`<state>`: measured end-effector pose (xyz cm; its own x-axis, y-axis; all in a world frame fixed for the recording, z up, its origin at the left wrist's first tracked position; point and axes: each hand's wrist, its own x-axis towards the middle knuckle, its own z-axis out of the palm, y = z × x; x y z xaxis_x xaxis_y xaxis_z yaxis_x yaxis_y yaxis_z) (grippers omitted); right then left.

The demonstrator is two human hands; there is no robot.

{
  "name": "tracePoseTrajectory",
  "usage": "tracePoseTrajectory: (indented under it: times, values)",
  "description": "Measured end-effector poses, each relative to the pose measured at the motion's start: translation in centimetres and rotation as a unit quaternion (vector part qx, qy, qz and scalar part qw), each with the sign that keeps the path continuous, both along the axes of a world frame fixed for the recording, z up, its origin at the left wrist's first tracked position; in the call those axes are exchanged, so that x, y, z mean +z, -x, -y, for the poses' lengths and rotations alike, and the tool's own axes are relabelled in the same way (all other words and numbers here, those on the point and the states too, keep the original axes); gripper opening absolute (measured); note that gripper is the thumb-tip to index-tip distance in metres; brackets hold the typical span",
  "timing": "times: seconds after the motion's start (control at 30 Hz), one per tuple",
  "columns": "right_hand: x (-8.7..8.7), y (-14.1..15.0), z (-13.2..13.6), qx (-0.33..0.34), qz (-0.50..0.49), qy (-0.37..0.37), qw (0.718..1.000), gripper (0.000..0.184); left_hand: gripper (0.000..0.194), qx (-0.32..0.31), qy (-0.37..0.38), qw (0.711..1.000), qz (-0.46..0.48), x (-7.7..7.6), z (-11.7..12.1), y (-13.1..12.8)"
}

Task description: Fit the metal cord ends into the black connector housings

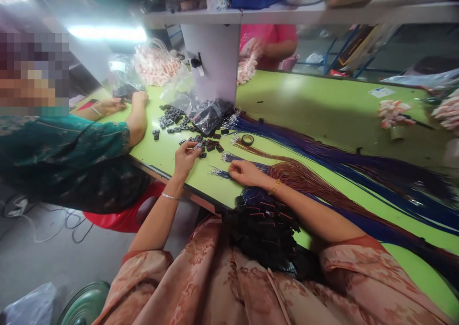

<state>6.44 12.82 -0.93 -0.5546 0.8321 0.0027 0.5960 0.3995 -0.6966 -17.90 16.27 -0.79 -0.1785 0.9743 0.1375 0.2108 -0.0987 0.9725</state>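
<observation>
My left hand [185,160] is at the near side of a loose pile of small black plastic connector housings [211,144]. Its thumb and fingertips pinch one small connector housing [198,146]. To the right, my right hand [247,173] is closed, fingers curled down over a bundle of blue wires [219,172] whose bare metal-tipped ends stick out to the left. How many wires it grips is hidden. Brown wires [297,172] run beside that wrist toward the right. Under my right forearm, a heap of black housings with wires [265,229] lies against my lap.
A roll of black tape [247,139] lies beyond my right hand. Long blue and purple wires [322,148] stretch across the green table [287,93]. A plastic bag of black parts [211,117] stands by the white divider [215,62]. Co-workers sit at left and opposite.
</observation>
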Motion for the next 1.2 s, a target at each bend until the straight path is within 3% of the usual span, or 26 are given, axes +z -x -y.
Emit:
tracePoseTrajectory:
  times: [0.07,0.2,0.33,0.6,0.7,0.87,1.2]
  values:
    - [-0.2,0.2,-0.3,-0.024,0.02,0.001,0.999,0.012,0.028,-0.009,0.023,0.994,0.105,0.7,0.7,0.2]
    - [-0.2,0.2,-0.9,-0.081,0.061,-0.022,0.995,0.01,0.034,-0.049,0.052,0.97,0.231,1.9,2.6,-0.4]
    - [0.3,0.2,-1.5,-0.072,-0.063,0.032,0.995,0.012,0.033,-0.062,0.085,0.945,0.309,2.5,4.4,-1.3]
    - [1.7,0.8,0.0,-0.041,-0.183,0.069,0.98,0.017,0.02,-0.076,0.194,0.908,0.364,1.0,6.6,-3.9]
    - [1.7,0.8,0.8,-0.047,-0.167,0.063,0.983,0.016,0.014,-0.078,0.205,0.898,0.381,0.1,7.0,-4.9]
    - [2.0,0.7,1.7,-0.06,-0.094,-0.028,0.993,0.012,0.022,-0.112,0.213,0.875,0.419,-0.8,7.0,-5.6]
    - [2.2,1.0,2.0,-0.066,-0.028,-0.074,0.995,0.014,0.021,-0.121,0.241,0.857,0.44,-1.0,7.1,-6.0]
